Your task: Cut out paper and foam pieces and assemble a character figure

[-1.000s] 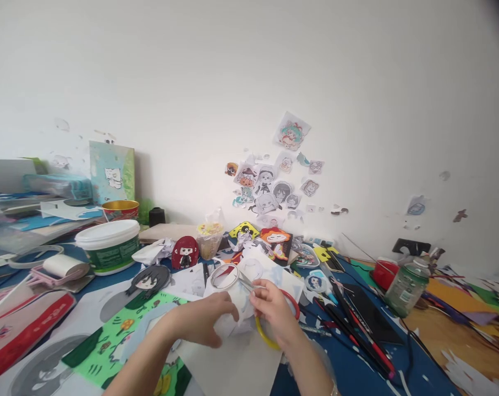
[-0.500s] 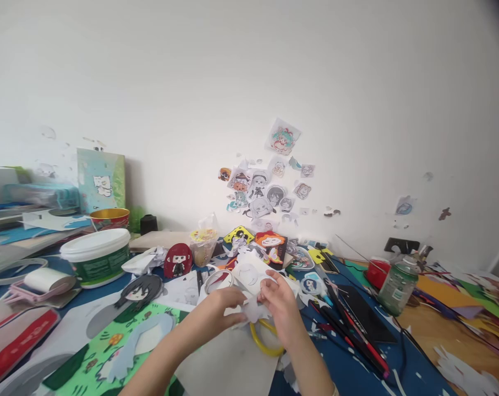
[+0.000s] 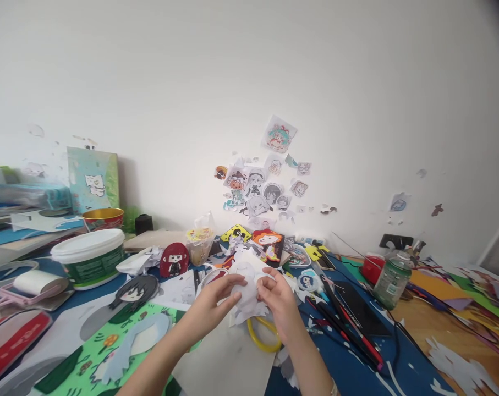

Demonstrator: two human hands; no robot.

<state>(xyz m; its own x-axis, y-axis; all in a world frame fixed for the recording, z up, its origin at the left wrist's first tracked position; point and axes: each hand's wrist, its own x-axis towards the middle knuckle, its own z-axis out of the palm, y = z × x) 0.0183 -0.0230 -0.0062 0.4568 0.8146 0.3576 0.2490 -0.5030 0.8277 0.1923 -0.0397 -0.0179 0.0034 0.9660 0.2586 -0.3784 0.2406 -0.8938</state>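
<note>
Both hands meet around a thin white paper cutout (image 3: 248,305) with a ragged lower edge, held up over the desk. My right hand (image 3: 279,302) pinches its right side between thumb and fingers. On the left side, my left hand (image 3: 216,301) has its thumb and fingers closed around the paper's edge. Below the cutout lies a yellow ring, perhaps a tape roll (image 3: 253,336), partly hidden by the right hand. A pale ring-shaped roll (image 3: 208,275) sits behind the left hand. Under the arms is a plain whitish sheet (image 3: 224,360).
A green painted sheet (image 3: 109,341) and a white-lidded tub (image 3: 88,258) are on the left. Several pens (image 3: 356,335) and a glass bottle (image 3: 393,281) stand or lie on the right. Paper drawings (image 3: 255,184) cover part of the wall.
The cutout has opened out and stands more upright between the hands. My left hand has shifted slightly left and up. The whole view has turned a little to the right.
</note>
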